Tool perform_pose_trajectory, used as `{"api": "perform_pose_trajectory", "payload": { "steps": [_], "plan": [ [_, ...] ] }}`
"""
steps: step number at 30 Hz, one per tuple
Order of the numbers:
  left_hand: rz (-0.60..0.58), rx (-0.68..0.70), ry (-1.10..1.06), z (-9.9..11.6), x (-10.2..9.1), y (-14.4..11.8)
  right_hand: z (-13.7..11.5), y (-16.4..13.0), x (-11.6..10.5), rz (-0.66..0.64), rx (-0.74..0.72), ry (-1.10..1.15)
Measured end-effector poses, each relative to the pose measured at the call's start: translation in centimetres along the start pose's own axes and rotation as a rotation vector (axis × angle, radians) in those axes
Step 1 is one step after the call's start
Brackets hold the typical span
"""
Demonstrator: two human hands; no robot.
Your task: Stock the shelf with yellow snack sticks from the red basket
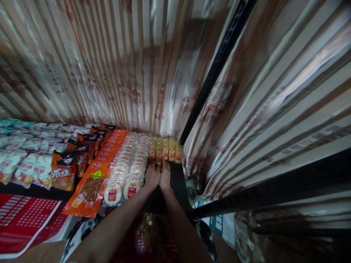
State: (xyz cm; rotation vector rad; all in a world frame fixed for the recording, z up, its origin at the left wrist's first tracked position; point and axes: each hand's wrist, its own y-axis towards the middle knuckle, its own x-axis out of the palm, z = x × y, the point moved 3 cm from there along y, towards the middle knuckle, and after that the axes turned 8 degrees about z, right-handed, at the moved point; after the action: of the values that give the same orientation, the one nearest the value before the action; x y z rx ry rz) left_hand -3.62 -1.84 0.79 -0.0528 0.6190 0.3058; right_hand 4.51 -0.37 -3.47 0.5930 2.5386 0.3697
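Both of my hands reach onto a dark shelf [175, 182]. My left hand [152, 175] and my right hand [165, 174] are pressed side by side, fingers closed around a small yellow snack packet [159, 156] at the front of several rows of like yellow packets [167, 148]. Left of my hands lie two rows of round white rice-cracker packs [128, 168].
Further left are orange flat packs [94, 179], dark orange bags [63, 171] and pale striped bags [26, 160]. Striped foil wrapping lines the wall behind. A black upright post [216, 65] and a black rail [274, 190] frame the shelf's right side. A red mat [24, 223] lies lower left.
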Motion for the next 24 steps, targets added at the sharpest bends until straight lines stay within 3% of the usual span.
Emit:
{"api": "perform_pose_trajectory", "payload": {
  "steps": [10, 16, 24],
  "plan": [
    [0.017, 0.126, 0.031, 0.0, 0.2, 0.1, 0.7, -0.9, 0.5, -0.012, -0.02, -0.077],
    [0.009, 0.099, 0.1, -0.2, 0.4, 0.1, 1.0, -0.8, 0.8, -0.009, -0.016, -0.141],
    [-0.041, 0.105, 0.09, 2.1, -1.2, -0.7, 0.9, -1.0, 0.9, -0.016, -0.065, -0.165]
  ]
}}
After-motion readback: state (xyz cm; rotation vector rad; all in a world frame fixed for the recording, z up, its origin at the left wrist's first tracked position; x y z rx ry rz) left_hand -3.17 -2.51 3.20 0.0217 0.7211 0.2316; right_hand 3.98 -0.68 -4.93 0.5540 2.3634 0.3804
